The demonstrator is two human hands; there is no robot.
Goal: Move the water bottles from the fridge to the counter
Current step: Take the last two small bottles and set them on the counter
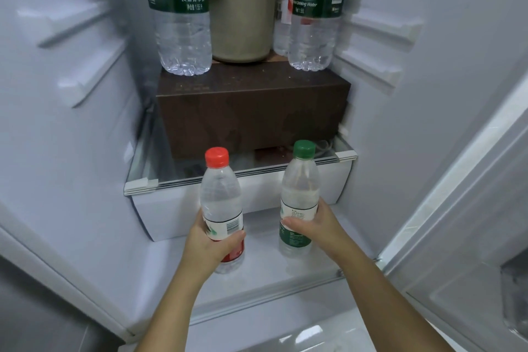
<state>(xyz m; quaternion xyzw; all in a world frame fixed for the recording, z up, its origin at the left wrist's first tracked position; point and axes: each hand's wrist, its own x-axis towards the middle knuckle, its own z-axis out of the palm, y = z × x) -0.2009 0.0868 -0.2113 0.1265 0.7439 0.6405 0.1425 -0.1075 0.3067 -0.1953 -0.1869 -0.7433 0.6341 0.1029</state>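
Inside the open fridge, my left hand (210,240) grips a small clear bottle with a red cap (220,191) around its label. My right hand (314,223) grips a small clear bottle with a green cap (300,180) at its middle. Both bottles are upright, low over the fridge's bottom floor (265,260); I cannot tell whether they rest on it. Higher up, two large green-labelled water bottles (183,23) (314,17) stand on a dark brown box (251,111). A further clear bottle (283,23) is partly hidden behind the right one.
A beige crock (243,8) stands between the large bottles on the brown box. The box rests on a glass shelf (160,177) with a white drawer (177,214) beneath. White fridge walls close in on both sides; the open door (471,208) stands at the right.
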